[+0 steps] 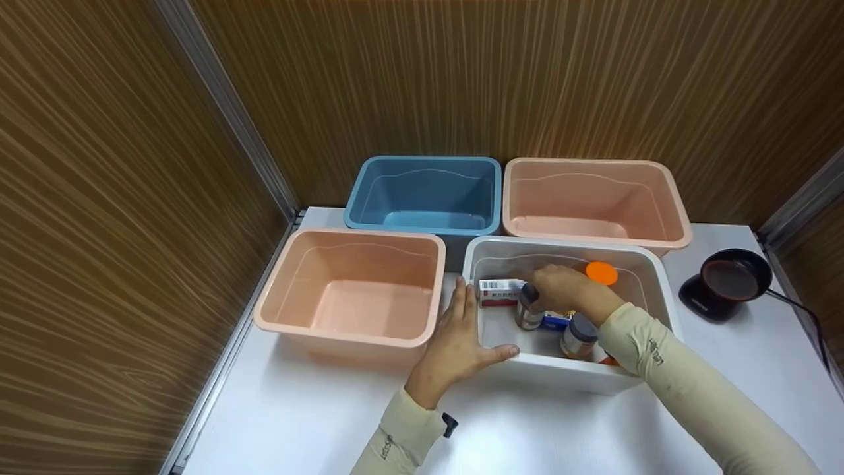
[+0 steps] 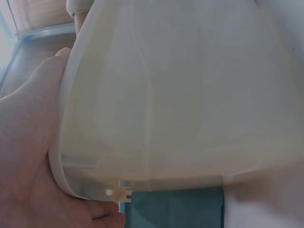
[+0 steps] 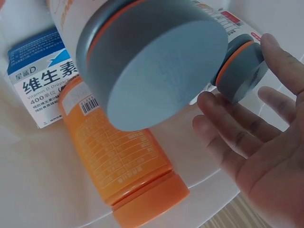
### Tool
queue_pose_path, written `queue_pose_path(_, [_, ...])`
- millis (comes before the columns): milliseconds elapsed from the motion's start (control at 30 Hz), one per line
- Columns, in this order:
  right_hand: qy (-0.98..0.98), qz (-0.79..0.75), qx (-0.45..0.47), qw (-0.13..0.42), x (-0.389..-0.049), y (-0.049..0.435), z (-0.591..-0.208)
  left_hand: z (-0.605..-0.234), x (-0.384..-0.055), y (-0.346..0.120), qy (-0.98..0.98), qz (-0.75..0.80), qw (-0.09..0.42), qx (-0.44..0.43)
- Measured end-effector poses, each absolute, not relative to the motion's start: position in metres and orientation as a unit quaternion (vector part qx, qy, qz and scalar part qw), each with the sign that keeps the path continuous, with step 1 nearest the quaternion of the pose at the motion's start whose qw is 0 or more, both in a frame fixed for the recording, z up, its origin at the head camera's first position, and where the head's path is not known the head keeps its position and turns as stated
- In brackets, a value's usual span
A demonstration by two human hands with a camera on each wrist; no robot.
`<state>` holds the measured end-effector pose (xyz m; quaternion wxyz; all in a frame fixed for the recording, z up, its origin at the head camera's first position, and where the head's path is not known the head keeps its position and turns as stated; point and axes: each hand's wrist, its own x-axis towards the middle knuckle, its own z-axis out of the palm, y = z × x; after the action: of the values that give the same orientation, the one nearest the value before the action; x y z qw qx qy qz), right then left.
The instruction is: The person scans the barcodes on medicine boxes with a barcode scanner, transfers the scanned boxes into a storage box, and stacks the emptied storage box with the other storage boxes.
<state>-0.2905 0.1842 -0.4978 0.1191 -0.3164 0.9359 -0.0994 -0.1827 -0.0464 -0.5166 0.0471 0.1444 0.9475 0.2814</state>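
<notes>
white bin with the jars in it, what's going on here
A person's right hand reaches into the white bin at a dark-lidded jar; whether it has a grip is unclear. Their left hand rests against the bin's near left corner. A second jar, an orange bottle and a vitamin D box are also inside.

inside the white bin [image 1: 560, 375], we see bare floor [image 1: 534, 341] at the front left; a grey-lidded jar [image 1: 578, 339] stands in the way farther right, the right forearm [image 1: 692, 389] crosses the front right corner, and the left hand [image 1: 455, 346] blocks the left rim
</notes>
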Motion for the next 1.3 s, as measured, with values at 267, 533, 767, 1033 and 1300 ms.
queue_pose_path(267, [0.937,-0.081,-0.321,0.114,-0.2904,0.1834,-0.5002,-0.5157,-0.1823,-0.0465,0.949,0.277,0.058,0.14])
queue_pose_path(533, [0.931,-0.079,-0.34,0.109,-0.2913,0.1862,-0.5007,-0.5168,-0.182,-0.0457,0.946,0.288,0.049,0.142])
queue_pose_path(767, [0.93,-0.096,-0.337,0.113,-0.2933,0.1877,-0.4998,-0.5157,-0.1823,-0.045,0.947,0.282,0.054,0.141])
queue_pose_path(1033, [0.929,-0.091,-0.341,0.108,-0.2935,0.187,-0.4986,-0.5163,-0.182,-0.0448,0.95,0.275,0.052,0.137])
queue_pose_path(1300, [0.93,-0.086,-0.343,0.105,-0.2911,0.1863,-0.4961,-0.5159,-0.1819,-0.046,0.949,0.28,0.055,0.134])
